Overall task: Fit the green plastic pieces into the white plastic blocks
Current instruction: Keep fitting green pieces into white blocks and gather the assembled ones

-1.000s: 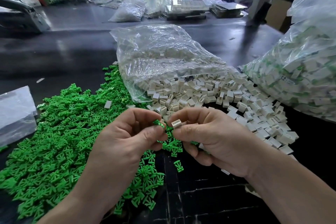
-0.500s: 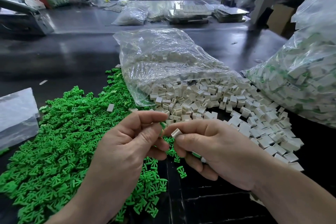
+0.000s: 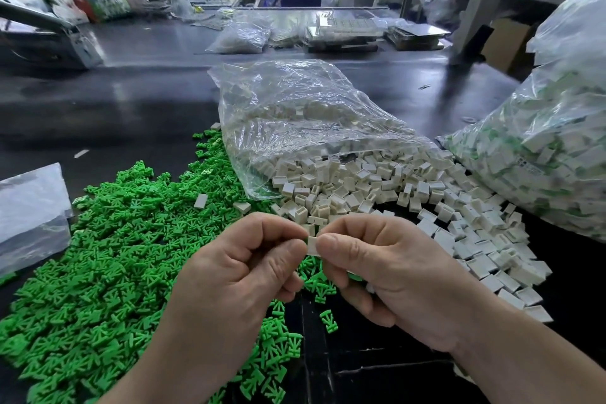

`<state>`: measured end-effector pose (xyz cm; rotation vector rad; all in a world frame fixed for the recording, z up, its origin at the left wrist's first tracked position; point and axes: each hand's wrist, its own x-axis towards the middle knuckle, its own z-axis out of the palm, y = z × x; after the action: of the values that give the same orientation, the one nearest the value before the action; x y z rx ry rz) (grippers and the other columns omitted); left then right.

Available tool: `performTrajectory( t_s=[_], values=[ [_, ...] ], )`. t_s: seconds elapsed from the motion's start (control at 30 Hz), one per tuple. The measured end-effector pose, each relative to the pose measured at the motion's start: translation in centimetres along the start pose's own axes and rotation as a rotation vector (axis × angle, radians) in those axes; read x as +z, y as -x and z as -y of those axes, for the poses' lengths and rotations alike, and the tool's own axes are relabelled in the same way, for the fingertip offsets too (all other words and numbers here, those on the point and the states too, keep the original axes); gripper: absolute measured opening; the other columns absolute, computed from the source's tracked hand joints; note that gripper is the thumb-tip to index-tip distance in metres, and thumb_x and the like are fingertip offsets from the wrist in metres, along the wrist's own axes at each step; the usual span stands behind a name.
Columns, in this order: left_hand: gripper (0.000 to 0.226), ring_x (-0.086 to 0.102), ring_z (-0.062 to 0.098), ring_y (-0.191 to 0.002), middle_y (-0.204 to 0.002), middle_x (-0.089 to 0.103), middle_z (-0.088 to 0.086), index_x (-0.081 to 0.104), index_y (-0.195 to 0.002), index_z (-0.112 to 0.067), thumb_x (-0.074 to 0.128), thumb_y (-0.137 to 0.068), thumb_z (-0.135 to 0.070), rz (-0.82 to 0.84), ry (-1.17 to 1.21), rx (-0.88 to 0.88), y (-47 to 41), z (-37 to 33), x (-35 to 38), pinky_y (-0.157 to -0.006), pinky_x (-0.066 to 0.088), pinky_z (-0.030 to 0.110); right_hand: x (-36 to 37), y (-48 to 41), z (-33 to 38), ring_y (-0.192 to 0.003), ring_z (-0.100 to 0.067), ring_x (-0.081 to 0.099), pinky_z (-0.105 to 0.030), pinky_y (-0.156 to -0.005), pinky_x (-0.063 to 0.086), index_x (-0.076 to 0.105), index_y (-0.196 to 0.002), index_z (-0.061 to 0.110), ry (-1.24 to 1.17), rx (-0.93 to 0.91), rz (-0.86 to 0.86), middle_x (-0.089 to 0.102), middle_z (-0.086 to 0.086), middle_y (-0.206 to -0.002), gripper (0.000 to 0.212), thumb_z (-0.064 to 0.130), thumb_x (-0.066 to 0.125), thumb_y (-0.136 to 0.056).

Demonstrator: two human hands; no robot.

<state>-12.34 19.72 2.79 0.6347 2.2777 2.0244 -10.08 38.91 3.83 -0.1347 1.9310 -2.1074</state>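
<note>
A small white plastic block (image 3: 313, 245) is pinched between the fingertips of both hands, just above the table. My left hand (image 3: 239, 275) pinches its left side with thumb and forefinger; my right hand (image 3: 387, 272) pinches its right side. The green piece held earlier is hidden between the fingers. A wide heap of green plastic pieces (image 3: 108, 266) covers the table at left. White blocks (image 3: 393, 193) spill from a clear plastic bag (image 3: 295, 115) behind my hands and spread to the right.
A large clear bag of white blocks with green pieces in them (image 3: 551, 147) stands at the right. A flat clear bag (image 3: 29, 213) lies at the far left. More bags and trays (image 3: 344, 31) sit at the back of the dark table (image 3: 131, 98).
My hands have come together: the green piece in the left fingers and the white block in the right were apart, now both hands pinch the block and the green piece is out of sight.
</note>
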Motion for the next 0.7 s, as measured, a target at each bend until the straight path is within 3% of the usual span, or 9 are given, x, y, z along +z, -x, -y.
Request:
performTrajectory(
  t_s=[0.13, 0.23, 0.33, 0.43, 0.7],
  values=[
    [0.031, 0.065, 0.022, -0.056, -0.067, 0.065, 0.008, 0.074, -0.1, -0.02, 0.075, -0.078, -0.042, 0.051, 0.271, -0.135, -0.3, -0.1, -0.3, -0.051, 0.051, 0.024, 0.2, 0.3, 0.2, -0.044, -0.01, 0.045, -0.017, -0.035, 0.032, 0.069, -0.081, 0.018, -0.007, 0.008, 0.024, 0.058, -0.002, -0.067, 0.02, 0.035, 0.069, -0.092],
    [0.048, 0.06, 0.02, -0.045, -0.063, 0.06, 0.01, 0.071, -0.106, -0.011, 0.081, -0.073, -0.045, 0.186, 0.544, -0.28, -0.3, -0.3, 0.1, -0.041, 0.048, 0.024, 0.6, 0.4, 0.4, -0.042, -0.009, 0.044, -0.016, -0.034, 0.031, 0.067, -0.083, 0.015, -0.062, 0.028, 0.047, 0.057, -0.001, -0.065, 0.019, 0.032, 0.069, -0.091],
    [0.041, 0.062, 0.017, -0.043, -0.061, 0.061, 0.008, 0.071, -0.107, -0.011, 0.076, -0.08, -0.042, 0.265, 0.721, -0.365, -0.1, -0.3, 0.3, -0.04, 0.049, 0.022, 0.9, 0.6, 0.3, -0.041, -0.01, 0.043, -0.016, -0.033, 0.029, 0.064, -0.089, 0.004, -0.099, 0.06, 0.045, 0.056, -0.002, -0.064, 0.027, 0.031, 0.067, -0.086],
    [0.037, 0.062, 0.018, -0.042, -0.059, 0.061, 0.009, 0.072, -0.103, -0.01, 0.069, -0.086, -0.043, 0.243, 0.822, -0.436, 0.2, -0.6, 0.6, -0.037, 0.05, 0.023, 1.1, 0.8, 0.5, -0.04, -0.008, 0.043, -0.015, -0.033, 0.029, 0.063, -0.088, 0.007, -0.102, 0.066, 0.06, 0.055, -0.002, -0.063, 0.024, 0.03, 0.07, -0.09],
    [0.026, 0.052, 0.014, -0.033, -0.051, 0.052, 0.005, 0.073, -0.088, -0.013, 0.063, -0.083, -0.037, 0.141, 0.794, -0.522, 0.3, -0.7, 0.8, -0.032, 0.042, 0.02, 1.6, 0.8, 0.8, -0.042, -0.009, 0.041, -0.018, -0.034, 0.03, 0.065, -0.081, 0.015, -0.036, 0.084, 0.064, 0.054, -0.002, -0.062, 0.019, 0.026, 0.064, -0.096]
  ],
)
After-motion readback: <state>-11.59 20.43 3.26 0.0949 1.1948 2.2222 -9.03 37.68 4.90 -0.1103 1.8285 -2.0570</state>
